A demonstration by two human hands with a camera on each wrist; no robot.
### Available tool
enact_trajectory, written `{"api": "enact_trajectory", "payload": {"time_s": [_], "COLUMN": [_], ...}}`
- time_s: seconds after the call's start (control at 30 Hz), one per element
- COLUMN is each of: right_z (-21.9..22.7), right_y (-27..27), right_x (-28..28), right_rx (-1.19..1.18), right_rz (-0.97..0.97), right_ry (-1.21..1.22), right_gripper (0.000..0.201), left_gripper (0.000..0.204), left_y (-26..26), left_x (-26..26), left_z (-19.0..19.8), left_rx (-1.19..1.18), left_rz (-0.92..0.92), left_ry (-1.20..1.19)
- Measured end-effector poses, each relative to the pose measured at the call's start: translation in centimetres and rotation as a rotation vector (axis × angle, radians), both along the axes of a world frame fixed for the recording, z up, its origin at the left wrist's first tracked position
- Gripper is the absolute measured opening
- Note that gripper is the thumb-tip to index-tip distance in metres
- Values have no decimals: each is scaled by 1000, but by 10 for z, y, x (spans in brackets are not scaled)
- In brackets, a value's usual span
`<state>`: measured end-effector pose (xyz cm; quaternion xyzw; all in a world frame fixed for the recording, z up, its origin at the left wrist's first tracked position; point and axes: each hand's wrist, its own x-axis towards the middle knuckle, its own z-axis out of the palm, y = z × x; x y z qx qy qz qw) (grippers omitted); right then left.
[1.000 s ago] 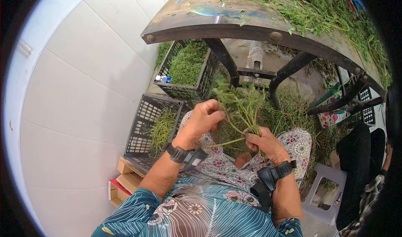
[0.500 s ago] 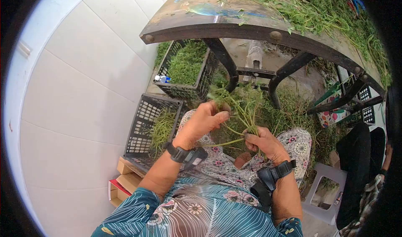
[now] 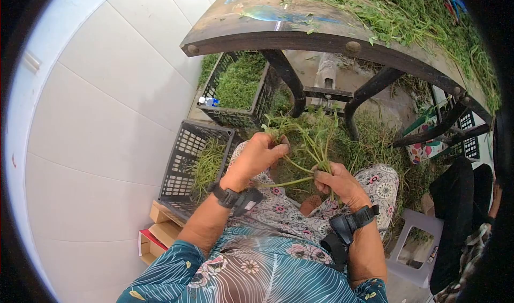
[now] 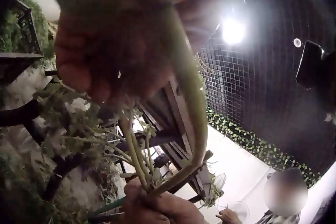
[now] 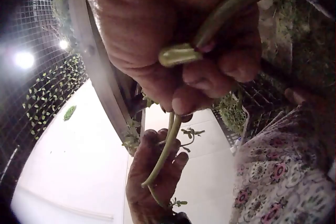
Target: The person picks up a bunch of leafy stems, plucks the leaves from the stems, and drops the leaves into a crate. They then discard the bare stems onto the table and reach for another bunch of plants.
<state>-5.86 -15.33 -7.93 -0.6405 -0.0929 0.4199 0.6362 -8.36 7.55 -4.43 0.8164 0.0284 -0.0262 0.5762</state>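
My right hand [image 3: 342, 184] grips the lower part of a bunch of leafy green stems [image 3: 316, 148] above my lap. One long stem [image 3: 292, 183] runs leftward out of that grip, below the left hand. Left of the bunch, my left hand [image 3: 262, 154] pinches a leafy shoot between thumb and curled fingers. In the left wrist view, a thick bent stem [image 4: 195, 98] passes close to the camera, with the right hand at the bottom. The right wrist view shows a snapped stem end [image 5: 179, 56] poking from the right fist.
A crate [image 3: 178, 180] of trimmed stems stands at my left, behind it another crate [image 3: 257, 110] full of greens. The table edge [image 3: 321, 41] overhangs in front, heaped with cut greens [image 3: 407, 24]. Loose greens cover the floor; a grey stool [image 3: 399, 260] and a seated person are at right.
The left hand's fingers have shifted slightly among the leafy tops, drawing the shoot a little leftward. The right hand keeps its grip on the bunch and stays in place.
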Motion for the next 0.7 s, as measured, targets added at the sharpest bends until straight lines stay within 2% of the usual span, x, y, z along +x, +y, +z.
{"api": "enact_trajectory", "payload": {"time_s": [0.03, 0.13, 0.23, 0.33, 0.43, 0.53, 0.63, 0.7], "right_z": [0, -1, 3, 2, 2, -5, -5, -2], "right_y": [0, 0, 2, 0, -1, -1, 0, 0], "right_x": [0, 0, -1, 0, -1, 1, 1, 1], "right_rx": [-3, 23, 87, 75, 43, 38, 47, 42], "right_rz": [-3, -15, -28, 8, -14, -40, -61, -68], "right_ry": [6, 23, 35, 13, 6, 10, 49, 65], "right_gripper": [15, 15, 16, 16, 16, 15, 15, 15], "left_gripper": [15, 15, 13, 12, 14, 19, 26, 29], "left_y": [0, 1, 12, 8, 20, 17, 18, 19], "left_x": [0, 2, 9, 8, 11, 11, 12, 9], "left_z": [-1, 15, 6, 14, 20, 15, 15, 23], "left_rx": [-32, 106, 99, -397, -574, -438, 210, 209], "left_rz": [4, 68, 93, 249, 241, 273, 396, 319], "left_ry": [-12, 9, -68, -36, -20, -178, -466, -395]}}
